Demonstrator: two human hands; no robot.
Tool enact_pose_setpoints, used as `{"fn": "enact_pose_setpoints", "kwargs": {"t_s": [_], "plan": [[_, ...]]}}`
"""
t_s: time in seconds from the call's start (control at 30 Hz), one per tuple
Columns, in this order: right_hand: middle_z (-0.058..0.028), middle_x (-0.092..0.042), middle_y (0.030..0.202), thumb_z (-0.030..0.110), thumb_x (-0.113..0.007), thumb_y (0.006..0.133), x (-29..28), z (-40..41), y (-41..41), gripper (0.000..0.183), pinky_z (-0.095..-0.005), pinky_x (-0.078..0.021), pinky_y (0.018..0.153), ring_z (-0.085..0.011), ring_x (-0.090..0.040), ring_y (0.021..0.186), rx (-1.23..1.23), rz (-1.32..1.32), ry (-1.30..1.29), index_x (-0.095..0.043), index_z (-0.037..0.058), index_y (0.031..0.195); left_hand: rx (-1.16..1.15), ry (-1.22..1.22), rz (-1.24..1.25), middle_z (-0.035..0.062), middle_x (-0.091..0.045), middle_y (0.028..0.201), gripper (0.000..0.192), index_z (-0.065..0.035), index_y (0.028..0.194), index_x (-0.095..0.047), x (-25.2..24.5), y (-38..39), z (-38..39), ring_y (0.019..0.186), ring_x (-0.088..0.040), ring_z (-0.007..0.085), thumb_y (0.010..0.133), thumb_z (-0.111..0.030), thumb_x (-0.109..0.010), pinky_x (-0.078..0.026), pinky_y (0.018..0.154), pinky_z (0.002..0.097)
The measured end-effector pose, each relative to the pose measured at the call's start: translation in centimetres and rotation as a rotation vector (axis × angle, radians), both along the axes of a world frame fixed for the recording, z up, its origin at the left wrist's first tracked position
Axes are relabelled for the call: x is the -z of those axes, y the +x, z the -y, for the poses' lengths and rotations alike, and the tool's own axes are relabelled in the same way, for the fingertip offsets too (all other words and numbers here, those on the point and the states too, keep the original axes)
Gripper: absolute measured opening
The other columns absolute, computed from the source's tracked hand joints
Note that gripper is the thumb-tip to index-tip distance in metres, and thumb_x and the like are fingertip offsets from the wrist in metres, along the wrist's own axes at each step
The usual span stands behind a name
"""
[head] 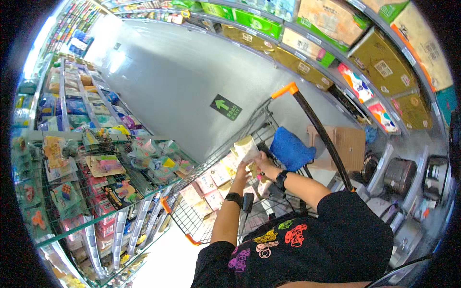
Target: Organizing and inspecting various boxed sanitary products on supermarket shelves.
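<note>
A pale, cream-white pack (247, 148) is held over a wire shopping cart (183, 215). My right hand (265, 165) grips its lower right side. The fingers of my left hand (243, 173) meet the bottom of the same pack; their exact hold is partly hidden. Several small pink and cream boxes (206, 183) lie in rows in the cart below my hands. Beside my right hand is a blue piece (291, 148) on the cart, either a seat panel or a bag. Both wrists wear black bands.
The cart's dark push bar (320, 135) has orange ends. Left of the cart stands a rack (144, 199) of hanging packaged goods. Shelves (306, 36) of boxed packs line the right. An exit arrow sign (226, 107) marks the grey floor (169, 79). A brown plastic stool (340, 147) stands near the cart.
</note>
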State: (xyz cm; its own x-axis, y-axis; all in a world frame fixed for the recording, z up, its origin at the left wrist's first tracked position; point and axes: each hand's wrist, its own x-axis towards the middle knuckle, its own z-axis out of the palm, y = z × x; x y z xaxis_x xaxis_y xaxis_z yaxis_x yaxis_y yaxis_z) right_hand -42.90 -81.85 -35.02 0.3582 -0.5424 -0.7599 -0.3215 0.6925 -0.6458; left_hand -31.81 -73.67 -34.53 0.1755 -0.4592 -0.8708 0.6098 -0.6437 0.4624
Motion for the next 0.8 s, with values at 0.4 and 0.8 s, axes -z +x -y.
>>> {"fn": "enact_pose_setpoints", "kwargs": {"t_s": [0.4, 0.8], "plan": [[-0.0122, -0.051, 0.099, 0.034, -0.056, 0.075, -4.2, -2.0, 2.0, 0.039, -0.0324, -0.0431, 0.069, -0.0195, -0.050, 0.090, 0.060, 0.265, 0.039, -0.052, 0.0040, 0.100, 0.527, 0.152, 1.264, 0.0246, -0.039, 0.118, 0.063, 0.0024, 0.122, -0.045, 4.7, -0.5, -4.9, 0.095, -0.052, 0.0356, 0.071, -0.030, -0.062, -0.046, 0.079, 0.0424], [-0.0125, -0.054, 0.102, 0.020, -0.065, 0.076, -7.6, -4.5, 1.5, 0.046, -0.0327, -0.0441, 0.073, -0.0200, -0.053, 0.089, -0.042, 0.309, -0.309, -0.044, 0.0073, 0.115, -0.130, -0.087, 0.780, 0.0180, -0.050, 0.112, 0.050, 0.0038, 0.117, -0.046, -5.5, -9.3, -6.9, 0.104, -0.047, 0.0294, 0.072, -0.014, -0.056, -0.037, 0.089, 0.0373]]}}
